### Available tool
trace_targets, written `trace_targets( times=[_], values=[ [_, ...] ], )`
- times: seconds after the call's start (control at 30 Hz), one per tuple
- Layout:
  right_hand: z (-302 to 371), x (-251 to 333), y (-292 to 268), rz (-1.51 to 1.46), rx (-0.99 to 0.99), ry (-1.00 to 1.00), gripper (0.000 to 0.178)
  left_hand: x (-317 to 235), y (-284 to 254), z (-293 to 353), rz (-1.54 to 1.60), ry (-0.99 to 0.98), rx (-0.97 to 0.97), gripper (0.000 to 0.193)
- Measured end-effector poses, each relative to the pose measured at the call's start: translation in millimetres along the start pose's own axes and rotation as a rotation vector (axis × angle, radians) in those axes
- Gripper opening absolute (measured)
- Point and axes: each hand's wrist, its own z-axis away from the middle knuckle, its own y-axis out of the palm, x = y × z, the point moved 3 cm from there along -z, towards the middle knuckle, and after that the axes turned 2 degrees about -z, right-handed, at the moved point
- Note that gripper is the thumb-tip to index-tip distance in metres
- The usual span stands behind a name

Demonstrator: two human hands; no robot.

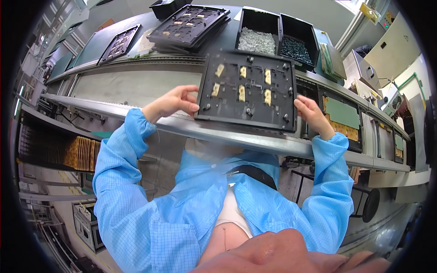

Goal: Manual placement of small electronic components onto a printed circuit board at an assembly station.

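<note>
Between my two hands is a black rectangular tray-like fixture point(223, 111), tilted so that its upper face shows. My left hand point(175, 101) grips its left edge, thumb near the lower corner. At the right edge, my right hand point(314, 116) pinches the frame with bent fingers. Several small cream-coloured pieces point(242, 93) sit in two rows on the fixture's face. Dark knobs or posts stand around them near the border. The fixture is above the metal conveyor rail point(173, 123); whether its underside touches the rail is hidden.
Beyond the conveyor stand a black bin point(259, 22) of whitish parts and another bin point(298, 29) of dark parts. Similar black fixtures are stacked point(182, 38) further left. A green board point(341, 113) lies on the line at right. A rack point(41, 141) holds brown boards at left.
</note>
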Motion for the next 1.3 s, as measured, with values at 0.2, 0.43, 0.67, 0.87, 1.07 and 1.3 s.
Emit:
trace_targets(
  times=[0.2, 0.43, 0.67, 0.87, 1.07, 1.3],
  values=[
    [1.9, -19.8, 13.1, -0.068, -0.03, 0.192, 0.029, 18.9, -3.9, -11.4, 0.109, -0.13, 0.014, 0.067],
    [4.9, -35.1, 13.6, -0.034, 0.049, 0.221, 0.035, 23.4, -10.8, -15.6, 0.047, -0.11, 0.052, 0.068],
    [10.3, -37.1, 15.7, -0.008, 0.037, 0.186, 0.033, 17.9, 1.2, -6.5, 0.049, -0.121, -0.037, 0.066],
    [9.8, -27.7, 18.9, 0.065, 0.006, 0.184, 0.03, 27.5, -6.3, -11.3, 0.047, -0.126, -0.09, 0.068],
    [9.1, -23.1, 20.2, 0.007, -0.033, 0.259, 0.029, 25.7, -7.0, -10.7, -0.082, -0.147, -0.045, 0.066],
    [26.9, -24.2, -48.5, 0.401, -0.238, 0.074, 0.043, -9.5, -2.0, 86.0, -0.764, 0.315, -1.083, 0.03]
  ],
)
